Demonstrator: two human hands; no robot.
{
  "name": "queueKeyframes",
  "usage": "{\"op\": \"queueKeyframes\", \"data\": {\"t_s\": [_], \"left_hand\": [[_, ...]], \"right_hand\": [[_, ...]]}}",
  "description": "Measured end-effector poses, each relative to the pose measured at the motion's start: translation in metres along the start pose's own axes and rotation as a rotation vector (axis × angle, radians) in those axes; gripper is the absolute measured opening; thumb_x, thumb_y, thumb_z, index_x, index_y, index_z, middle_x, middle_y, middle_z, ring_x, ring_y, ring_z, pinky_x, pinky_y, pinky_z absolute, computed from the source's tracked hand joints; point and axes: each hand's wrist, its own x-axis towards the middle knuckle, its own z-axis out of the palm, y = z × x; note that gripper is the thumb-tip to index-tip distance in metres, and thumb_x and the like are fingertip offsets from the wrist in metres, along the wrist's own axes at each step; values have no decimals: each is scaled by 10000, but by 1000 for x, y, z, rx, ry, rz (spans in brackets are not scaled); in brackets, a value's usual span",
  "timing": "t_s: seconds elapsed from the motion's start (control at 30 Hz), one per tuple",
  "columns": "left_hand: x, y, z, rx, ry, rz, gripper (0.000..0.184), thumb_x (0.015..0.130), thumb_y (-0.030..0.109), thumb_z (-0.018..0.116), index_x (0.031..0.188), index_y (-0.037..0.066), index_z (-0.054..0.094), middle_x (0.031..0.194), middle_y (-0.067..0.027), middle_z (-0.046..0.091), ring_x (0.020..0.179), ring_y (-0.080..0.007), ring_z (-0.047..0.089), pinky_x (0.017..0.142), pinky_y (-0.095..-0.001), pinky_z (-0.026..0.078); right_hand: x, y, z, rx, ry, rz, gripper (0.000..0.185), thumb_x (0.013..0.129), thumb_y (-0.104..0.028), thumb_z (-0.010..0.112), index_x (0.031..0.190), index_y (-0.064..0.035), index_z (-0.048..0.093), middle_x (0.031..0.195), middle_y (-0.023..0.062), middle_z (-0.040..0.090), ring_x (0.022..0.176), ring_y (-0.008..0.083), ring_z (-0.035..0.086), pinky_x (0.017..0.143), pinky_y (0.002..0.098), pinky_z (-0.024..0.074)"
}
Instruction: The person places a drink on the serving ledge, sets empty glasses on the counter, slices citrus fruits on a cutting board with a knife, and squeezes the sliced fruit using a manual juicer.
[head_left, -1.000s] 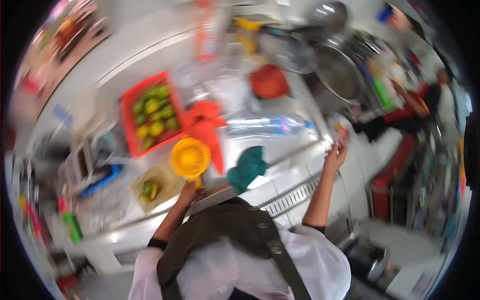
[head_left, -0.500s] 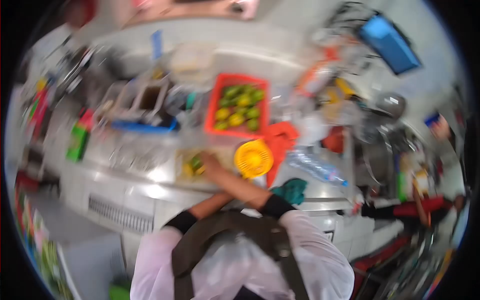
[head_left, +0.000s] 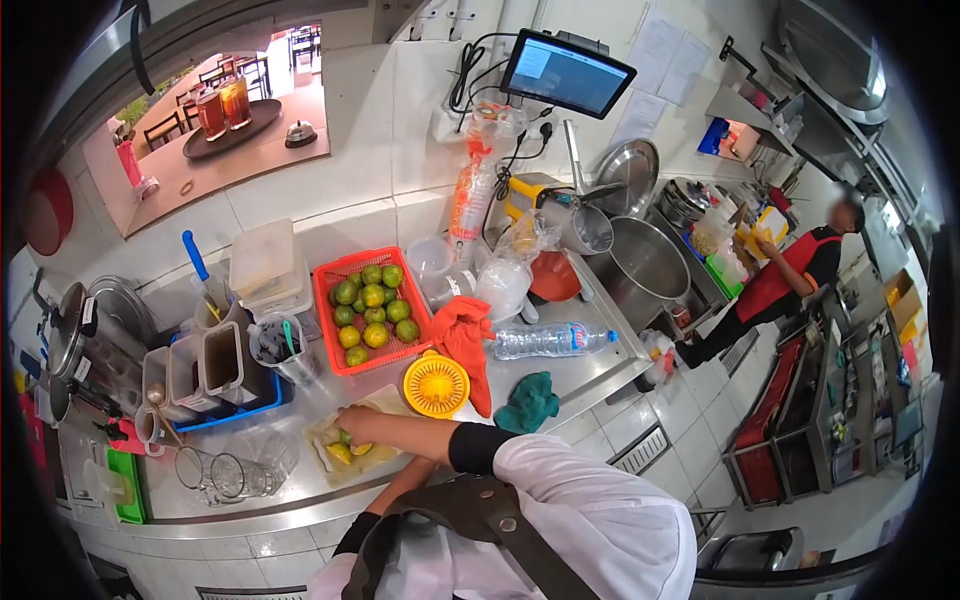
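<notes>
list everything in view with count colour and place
basket: 1, red, mid counter
whole citrus: over ten, green to yellow, in basket
cut citrus: several, yellow and green, on board
board: 1, pale, counter front
juicer: 1, yellow, near basket
cloths: 2, orange and green, near juicer
bottle: 1, clear, counter right
bowl: 1, red, behind bottle
pot: 1, silver, beyond bowl
glasses: at least 2, clear, counter left
tubs: 3, translucent, in blue tray
screen: 1, blue, on wall
drinks: 2, reddish and amber, upper left
co-worker: 1, red apron, background right
other clutter: uncounted, mixed colours, edges
right hand: 1, bare, at cut citrus
left hand: hidden, behind right forearm
</notes>
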Motion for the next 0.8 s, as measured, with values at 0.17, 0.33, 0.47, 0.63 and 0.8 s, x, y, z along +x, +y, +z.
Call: {"op": "queueKeyframes", "data": {"t_s": [0.17,0.33,0.47,0.63,0.8], "left_hand": [[18,19,27,36,-3,87,339,917,373,367,1110,93,377,773,-75,575,461,-143,521,387,-256,419],[17,22,32,131,11,96,347,927,374,344,1127,93,377,837,-66,584,496,-141,542,415,-247,442],[20,20,32,137,19,114,336,926,387,334,1094,102,396,816,-46,582,509,-125,542,421,-235,437],[21,19,29,148,-2,116,321,927,381,335,1088,109,392,814,-43,578,514,-125,537,431,-238,439],[23,17,32,125,18,106,308,927,365,346,1083,101,380,792,-54,579,484,-135,522,409,-248,429]], "right_hand": [[-44,48,-23,296,560,-73,545,540,-74,737,1050,-62,546,1068,159,498,1028,341,475,889,388,398],[-118,95,-51,90,629,285,527,518,-37,722,1015,-37,549,1015,141,523,948,332,524,810,385,453],[-128,111,-41,91,612,305,518,504,-65,744,984,-13,558,1003,155,537,935,319,539,784,383,465],[-137,100,-50,75,570,420,477,485,-73,770,914,0,575,964,158,555,899,327,560,760,387,474],[-143,100,-45,95,593,430,459,491,-109,768,895,5,583,934,171,565,873,332,565,749,395,467]]}}
